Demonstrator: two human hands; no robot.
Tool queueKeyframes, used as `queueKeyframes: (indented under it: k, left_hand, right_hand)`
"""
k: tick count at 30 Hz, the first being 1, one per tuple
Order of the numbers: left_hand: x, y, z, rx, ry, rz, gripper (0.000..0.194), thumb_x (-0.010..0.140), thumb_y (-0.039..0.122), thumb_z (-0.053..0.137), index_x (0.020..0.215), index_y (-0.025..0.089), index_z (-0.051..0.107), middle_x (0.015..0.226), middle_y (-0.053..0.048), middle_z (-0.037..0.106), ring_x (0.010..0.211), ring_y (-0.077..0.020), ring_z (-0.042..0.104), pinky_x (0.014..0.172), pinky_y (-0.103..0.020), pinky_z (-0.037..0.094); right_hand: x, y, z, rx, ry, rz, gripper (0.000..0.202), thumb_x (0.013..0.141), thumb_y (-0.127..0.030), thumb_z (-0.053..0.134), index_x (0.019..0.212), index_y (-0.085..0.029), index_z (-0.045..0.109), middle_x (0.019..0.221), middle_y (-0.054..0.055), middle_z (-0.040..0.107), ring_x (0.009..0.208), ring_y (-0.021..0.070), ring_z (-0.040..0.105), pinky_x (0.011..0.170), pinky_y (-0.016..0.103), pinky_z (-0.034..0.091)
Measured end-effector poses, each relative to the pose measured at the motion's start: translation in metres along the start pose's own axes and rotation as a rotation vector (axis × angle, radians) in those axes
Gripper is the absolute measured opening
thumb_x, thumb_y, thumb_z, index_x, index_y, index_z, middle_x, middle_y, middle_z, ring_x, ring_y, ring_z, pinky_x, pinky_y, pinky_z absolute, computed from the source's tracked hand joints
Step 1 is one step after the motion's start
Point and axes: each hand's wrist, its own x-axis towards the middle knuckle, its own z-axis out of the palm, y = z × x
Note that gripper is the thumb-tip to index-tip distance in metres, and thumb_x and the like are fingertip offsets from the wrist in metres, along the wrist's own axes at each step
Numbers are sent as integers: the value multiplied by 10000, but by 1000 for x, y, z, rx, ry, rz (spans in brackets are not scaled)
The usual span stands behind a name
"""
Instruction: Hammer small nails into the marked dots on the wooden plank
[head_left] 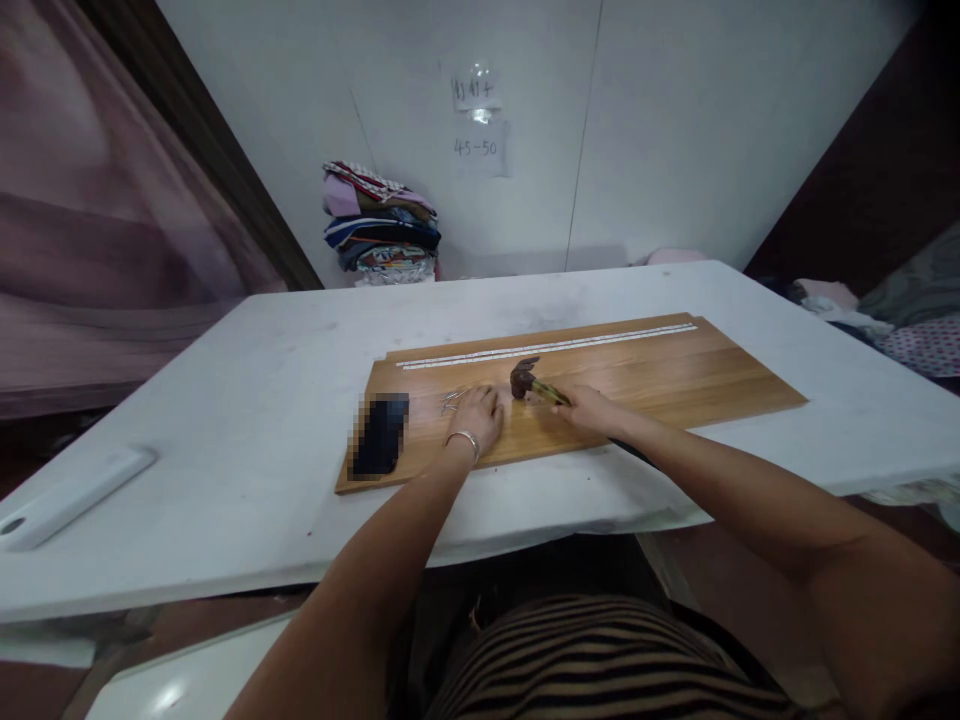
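My right hand (589,408) is wrapped round the handle of a claw hammer (524,378). The hammer's dark head is low over a wood-grain board (675,385), just right of my left hand; whether it touches the board I cannot tell. My left hand (478,415), with a bracelet at the wrist, rests on the board with its fingers bent and drawn together. Anything between those fingertips is hidden. Several loose nails (451,401) lie on the board at the left of this hand.
A dark phone (381,435), partly pixelated, lies on the board's left end. Two pale marked strips (547,347) run along its far side. The white table (225,400) carries a white elongated object (79,497) at left. Folded cloths (382,222) are stacked by the wall.
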Motion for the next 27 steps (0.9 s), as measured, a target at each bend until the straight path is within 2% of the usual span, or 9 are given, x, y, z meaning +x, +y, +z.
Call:
queueKeyframes:
  k: [4, 7, 11, 14, 18, 20, 22, 25, 27]
  left_hand:
    - [1, 0, 1, -13, 20, -9, 320, 1064, 208, 548, 1259, 151, 796, 1478, -186, 750, 1414, -322, 673, 1299, -484, 498]
    - [1, 0, -2, -40, 26, -5, 284, 1042, 206, 576, 1184, 176, 821, 1418, -172, 780, 1377, -317, 695, 1279, -489, 521]
    - [-5, 1, -12, -152, 37, -43, 283, 1032, 197, 560, 1068, 199, 840, 1299, -145, 828, 1290, -305, 741, 1236, -476, 549]
    - [-10, 10, -20, -339, 105, -127, 295, 1050, 236, 549, 1127, 201, 831, 1268, -129, 844, 1244, -302, 764, 1170, -471, 586]
    - [4, 42, -31, -788, 159, -307, 277, 1083, 368, 585, 1181, 205, 787, 1210, -112, 851, 1124, -263, 807, 1009, -401, 649]
    - [18, 59, -40, -1067, 118, -381, 340, 1101, 493, 603, 1224, 212, 748, 1189, -109, 845, 1007, -229, 831, 912, -358, 662]
    - [31, 72, -52, -1199, 110, -422, 367, 1056, 531, 698, 1217, 201, 718, 1096, -98, 839, 926, -211, 826, 849, -327, 656]
    - [39, 75, -74, -1161, 157, -480, 277, 1078, 466, 643, 1108, 202, 723, 939, -70, 816, 867, -212, 801, 762, -298, 641]
    - [36, 71, -90, -1131, 151, -490, 316, 1101, 443, 566, 996, 192, 727, 831, -67, 782, 793, -205, 776, 704, -286, 628]
  right_hand:
    - [1, 0, 0, 18, -16, -17, 469, 945, -193, 683, 1403, -237, 773, 1259, 97, 855, 1157, 326, 757, 1002, 399, 565]
    - [1, -1, -1, 44, -3, -4, 463, 930, -189, 686, 1383, -229, 772, 1246, 96, 852, 1144, 317, 755, 1008, 400, 562]
    - [-1, -9, -5, 82, 56, 19, 298, 916, -219, 693, 1199, -209, 787, 1106, 79, 834, 1024, 282, 742, 927, 369, 566]
    - [-3, -20, -12, 185, 77, 34, 189, 914, -254, 691, 1084, -211, 761, 912, 32, 771, 876, 228, 708, 814, 317, 558]
    - [-1, -42, -13, 405, 47, 96, 237, 917, -268, 659, 1129, -215, 750, 703, -18, 643, 668, 178, 610, 665, 283, 537]
    - [4, -57, -5, 497, 63, 76, 379, 906, -232, 637, 1268, -219, 748, 747, -5, 683, 698, 187, 632, 690, 291, 568]
    - [8, -71, 7, 543, 93, 16, 572, 904, -197, 615, 1470, -231, 693, 916, 31, 774, 839, 218, 696, 788, 328, 615]
    - [8, -85, 27, 579, 135, -108, 819, 911, -203, 651, 1717, -256, 511, 1322, 97, 801, 1135, 269, 727, 974, 398, 632]
    - [3, -82, 34, 582, 96, -203, 868, 926, -226, 662, 1770, -265, 464, 1480, 110, 753, 1194, 270, 732, 1047, 428, 622]
